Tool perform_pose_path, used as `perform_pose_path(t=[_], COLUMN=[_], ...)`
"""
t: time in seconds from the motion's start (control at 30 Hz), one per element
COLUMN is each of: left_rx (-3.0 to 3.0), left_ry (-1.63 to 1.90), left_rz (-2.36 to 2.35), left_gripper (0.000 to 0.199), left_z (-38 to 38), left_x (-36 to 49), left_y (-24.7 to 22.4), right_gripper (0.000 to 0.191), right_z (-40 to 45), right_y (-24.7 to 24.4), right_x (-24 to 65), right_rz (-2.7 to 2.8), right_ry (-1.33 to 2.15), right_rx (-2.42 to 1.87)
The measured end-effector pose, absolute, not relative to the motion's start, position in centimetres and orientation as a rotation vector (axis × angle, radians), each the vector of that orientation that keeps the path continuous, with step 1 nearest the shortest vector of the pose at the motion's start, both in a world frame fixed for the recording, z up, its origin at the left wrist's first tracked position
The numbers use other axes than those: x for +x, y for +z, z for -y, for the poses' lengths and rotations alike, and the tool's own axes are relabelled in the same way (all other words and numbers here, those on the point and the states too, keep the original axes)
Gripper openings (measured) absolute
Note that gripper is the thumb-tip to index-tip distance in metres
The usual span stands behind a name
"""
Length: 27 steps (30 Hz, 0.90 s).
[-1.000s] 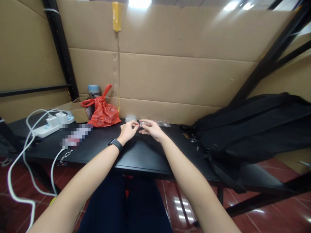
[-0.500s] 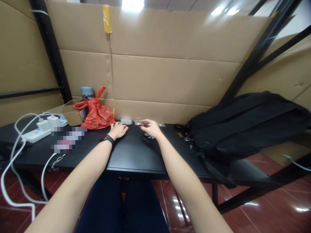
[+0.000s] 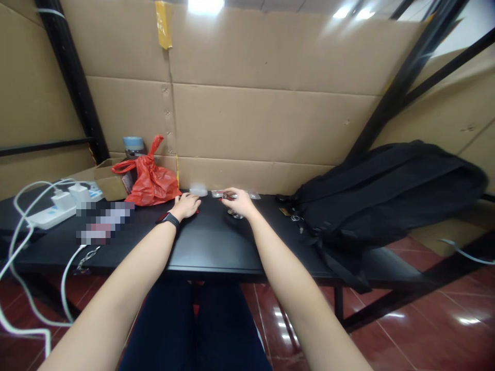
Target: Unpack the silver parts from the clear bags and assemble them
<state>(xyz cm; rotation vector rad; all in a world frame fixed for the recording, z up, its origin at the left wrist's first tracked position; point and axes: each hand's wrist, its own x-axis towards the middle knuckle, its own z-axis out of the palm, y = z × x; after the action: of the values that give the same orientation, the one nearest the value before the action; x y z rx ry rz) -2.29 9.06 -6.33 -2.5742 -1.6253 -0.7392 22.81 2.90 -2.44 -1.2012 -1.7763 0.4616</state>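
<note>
Center of the frame: a person's right hand (image 3: 240,202) has its grip around a small glossy item (image 3: 229,196), too small to identify, over a black counter (image 3: 216,247). Left of center, the left hand (image 3: 185,205) lies palm down by a small red thing (image 3: 197,211), mostly hidden; whether its grip holds that, I cannot tell.

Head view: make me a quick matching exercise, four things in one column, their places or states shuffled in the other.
1. left hand
2. right hand
3. red bag
4. backpack

A. fingers curled, bare wrist
B. black, on the right side of the table
C. palm down, watch at the wrist
D. knotted at the top

Pairs: 1-C, 2-A, 3-D, 4-B
</note>
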Motion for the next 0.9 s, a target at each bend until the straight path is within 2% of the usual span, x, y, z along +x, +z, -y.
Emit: perform_pose_path(t=[0.27, 0.43, 0.5, 0.6, 0.73, 0.9], left_rx=[-2.472, -2.51, -2.541, -2.647, -2.775, -2.892], left_ry=[-1.065, -1.252, -1.287, -1.22, -0.913, -0.639], left_rz=[1.418, 1.271, 1.251, 1.132, 0.98, 0.905], left_gripper=[0.036, 0.024, 0.027, 0.033, 0.016, 0.013], left_z=[-7.0, -6.2, -5.7, -4.9, -4.0, -2.8], left_x=[-2.1, -1.9, -1.4, -0.3, 1.0, 1.5], left_y=[-3.6, -2.4, -2.4, -2.7, -3.3, -3.9], right_gripper=[0.033, 0.035, 0.035, 0.033, 0.033, 0.036], right_z=[-3.2, -3.3, -3.2, -3.0, -2.6, -2.2], right_y=[-2.5, -2.4, -2.1, -1.7, -1.3, -1.4], right_x=[23.4, 23.8, 23.9, 24.1, 24.2, 24.0], right_rz=[1.741, 1.731, 1.719, 1.699, 1.721, 1.841], right_ry=[0.429, 0.37, 0.347, 0.326, 0.356, 0.393], right_rx=[-1.236, -1.259, -1.26, -1.248, -1.222, -1.245])
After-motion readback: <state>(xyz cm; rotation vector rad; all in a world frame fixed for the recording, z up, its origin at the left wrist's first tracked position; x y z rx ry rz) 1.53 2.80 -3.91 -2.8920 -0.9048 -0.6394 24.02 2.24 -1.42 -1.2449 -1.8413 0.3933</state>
